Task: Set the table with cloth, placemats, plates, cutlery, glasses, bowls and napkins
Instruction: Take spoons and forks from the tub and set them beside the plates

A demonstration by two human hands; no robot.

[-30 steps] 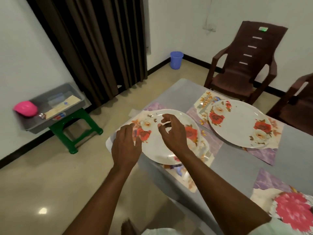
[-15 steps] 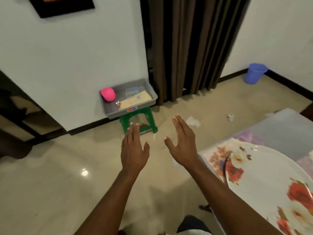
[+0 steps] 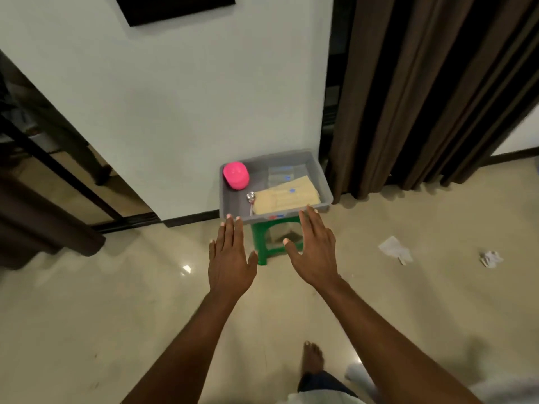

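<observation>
1. Grey plastic forms the tray (image 3: 322,182), which sits on a green stool (image 3: 261,243) against the white wall, just beside a dark brown curtain (image 3: 423,91).
2. Inside the tray, a pink bowl (image 3: 236,175) lies upside down in the far left corner; a metal spoon (image 3: 250,197) lies near the middle, and a stack of pale yellow napkins (image 3: 287,196) fills the right side, with clear packets (contents too blurred to tell) behind it.
3. Both arms reach forward over the glossy beige floor (image 3: 87,316).
4. Left hand (image 3: 230,258): fingers straight and together, palm down, holding nothing, fingertips level with the tray's near rim.
5. Right hand (image 3: 316,252): fingers straight, thumb spread, empty, fingertips at the tray's near right rim.
6. Crumpled white paper scraps (image 3: 393,249) lie on the floor to the right.
7. One bare foot (image 3: 312,358) shows at the bottom.
</observation>
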